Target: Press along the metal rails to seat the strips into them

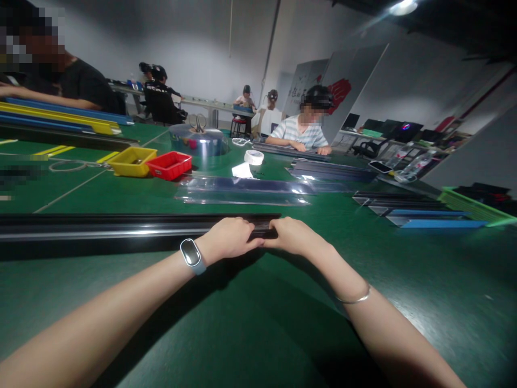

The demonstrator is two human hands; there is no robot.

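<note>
A long black profile strip with a glossy ridge lies across the green table, running off the left edge of the view. Near its right end, my left hand is closed round it, thumb toward me; a smart band sits on that wrist. Right beside it my right hand grips the very end of the strip, fingers over the far side and thumb on the near side. The two thumbs nearly meet. My fingers hide part of the strip's end.
Beyond the strip lie clear plastic sheets, a yellow bin, a red bin and a tape roll. Scissors rest on a coil of film. Blue-black strips and a green basket are right. Several people sit around.
</note>
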